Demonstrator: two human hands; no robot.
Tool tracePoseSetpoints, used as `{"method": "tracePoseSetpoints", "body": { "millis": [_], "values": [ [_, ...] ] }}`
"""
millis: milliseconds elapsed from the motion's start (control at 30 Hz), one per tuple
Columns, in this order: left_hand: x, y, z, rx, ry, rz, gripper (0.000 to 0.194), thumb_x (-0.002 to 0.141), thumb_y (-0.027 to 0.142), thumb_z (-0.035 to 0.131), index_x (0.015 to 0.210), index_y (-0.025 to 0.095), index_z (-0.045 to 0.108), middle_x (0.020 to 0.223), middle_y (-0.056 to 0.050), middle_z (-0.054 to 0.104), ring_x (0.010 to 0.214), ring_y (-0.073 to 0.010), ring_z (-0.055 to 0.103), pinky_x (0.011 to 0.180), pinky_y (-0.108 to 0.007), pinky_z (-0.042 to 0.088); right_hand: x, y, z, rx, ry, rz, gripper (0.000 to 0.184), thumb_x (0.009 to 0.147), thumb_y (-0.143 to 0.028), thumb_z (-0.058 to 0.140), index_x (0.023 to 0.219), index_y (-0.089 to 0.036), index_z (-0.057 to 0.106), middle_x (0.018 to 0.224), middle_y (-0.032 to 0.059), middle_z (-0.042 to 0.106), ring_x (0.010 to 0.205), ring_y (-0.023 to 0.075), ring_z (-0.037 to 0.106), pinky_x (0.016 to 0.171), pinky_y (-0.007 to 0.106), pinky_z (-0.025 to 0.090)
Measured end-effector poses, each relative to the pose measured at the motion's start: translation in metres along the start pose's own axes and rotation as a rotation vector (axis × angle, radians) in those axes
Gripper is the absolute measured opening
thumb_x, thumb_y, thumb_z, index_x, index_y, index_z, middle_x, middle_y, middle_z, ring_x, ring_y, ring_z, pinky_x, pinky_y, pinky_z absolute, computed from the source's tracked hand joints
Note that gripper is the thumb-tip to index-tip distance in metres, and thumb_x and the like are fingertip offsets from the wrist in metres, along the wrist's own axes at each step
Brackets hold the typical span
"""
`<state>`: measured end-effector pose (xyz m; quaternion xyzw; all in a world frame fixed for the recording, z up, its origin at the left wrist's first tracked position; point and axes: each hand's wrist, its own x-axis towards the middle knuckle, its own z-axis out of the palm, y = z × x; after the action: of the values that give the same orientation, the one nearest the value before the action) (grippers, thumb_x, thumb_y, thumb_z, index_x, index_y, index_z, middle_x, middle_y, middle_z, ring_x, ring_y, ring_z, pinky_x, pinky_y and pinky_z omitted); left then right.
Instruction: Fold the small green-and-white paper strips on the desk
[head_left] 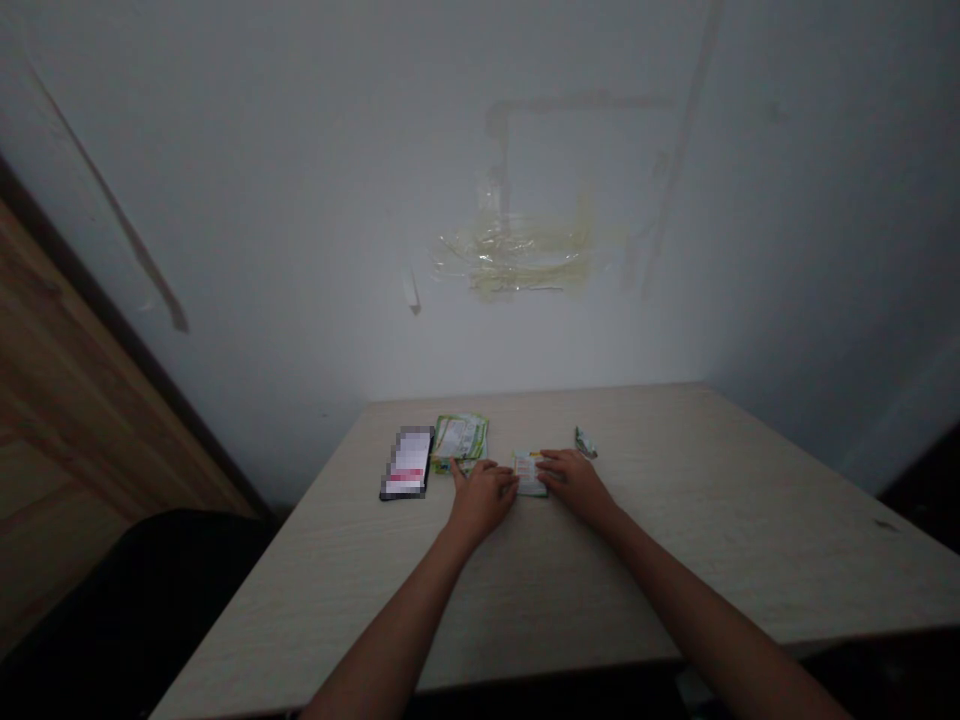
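Steadying the small packet, which lies on the desk, I do well to press lightly and evenly, my left grip spread at its left edge, my right grip over its right side, though whether pinching I cannot tell.

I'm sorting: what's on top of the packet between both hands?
The right hand overlaps the packet on its right; the left hand reaches its left edge. What they cover is hidden.

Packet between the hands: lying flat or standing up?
Flat: the packet lies printed face up on the table, the left hand and right hand at opposite sides. Whether it's sealed, I cannot tell.
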<state>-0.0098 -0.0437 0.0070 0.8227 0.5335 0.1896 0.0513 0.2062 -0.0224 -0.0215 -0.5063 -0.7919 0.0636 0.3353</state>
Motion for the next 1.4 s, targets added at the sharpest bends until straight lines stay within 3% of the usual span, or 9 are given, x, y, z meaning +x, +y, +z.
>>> {"method": "tracePoseSetpoints", "body": {
  "millis": [300,467,667,900,1000,1400],
  "values": [
    [0.0009,0.003,-0.0023,0.002,-0.013,-0.023,0.028,0.095,0.036,0.046,0.106,0.033,0.071,0.115,-0.004,0.071,0.117,-0.0255,0.054,0.106,-0.076,-0.009,0.0007,0.0009,0.004,0.004,0.003,0.003,0.024,0.086,-0.03,0.064,0.106,-0.024,0.074,0.12,0.0086,0.069,0.112,0.0252,0.061,0.102,0.044,0.043],
    [0.0002,0.002,-0.0023,0.025,0.002,-0.009,0.025,0.093,0.038,0.05,0.107,0.035,0.071,0.117,-0.004,0.071,0.118,-0.0274,0.054,0.106,-0.077,-0.006,0.0005,0.0027,0.0047,0.097,0.075,0.037,0.025,0.086,-0.032,0.062,0.106,-0.023,0.073,0.119,0.0099,0.068,0.112,0.025,0.06,0.101,0.046,0.044],
    [0.0001,0.0004,0.0003,0.008,0.015,0.002,0.023,0.093,0.037,0.052,0.106,0.035,0.071,0.116,-0.002,0.071,0.118,-0.0262,0.054,0.103,-0.077,-0.013,0.0013,0.0049,0.0046,0.12,0.064,0.094,0.023,0.084,-0.032,0.064,0.101,-0.021,0.075,0.109,0.0105,0.071,0.105,0.0247,0.062,0.099,0.045,0.045],
    [0.0015,-0.0024,0.0012,-0.07,0.008,-0.017,0.021,0.092,0.036,0.053,0.103,0.034,0.07,0.115,-0.002,0.072,0.122,-0.0264,0.053,0.103,-0.078,-0.012,0.0005,0.0044,0.0044,0.085,0.057,0.117,0.023,0.084,-0.033,0.064,0.101,-0.022,0.076,0.12,0.0108,0.068,0.112,0.0257,0.06,0.101,0.046,0.043],
    [0.0014,-0.0018,0.0011,-0.064,0.011,-0.032,0.021,0.092,0.035,0.053,0.102,0.033,0.071,0.114,-0.003,0.072,0.122,-0.0268,0.053,0.106,-0.075,-0.011,0.001,0.0044,0.0044,0.079,0.039,0.098,0.023,0.084,-0.032,0.064,0.102,-0.023,0.075,0.127,0.0093,0.065,0.116,0.0261,0.059,0.103,0.047,0.042],
    [0.0021,-0.0045,0.0,-0.051,-0.007,-0.014,0.021,0.092,0.035,0.054,0.101,0.033,0.072,0.114,-0.002,0.072,0.122,-0.0259,0.052,0.105,-0.075,-0.013,0.001,-0.0029,0.0027,0.077,0.009,0.062,0.023,0.088,-0.032,0.061,0.106,-0.026,0.074,0.117,0.0028,0.071,0.109,0.0213,0.062,0.102,0.039,0.043]
  ]
}}
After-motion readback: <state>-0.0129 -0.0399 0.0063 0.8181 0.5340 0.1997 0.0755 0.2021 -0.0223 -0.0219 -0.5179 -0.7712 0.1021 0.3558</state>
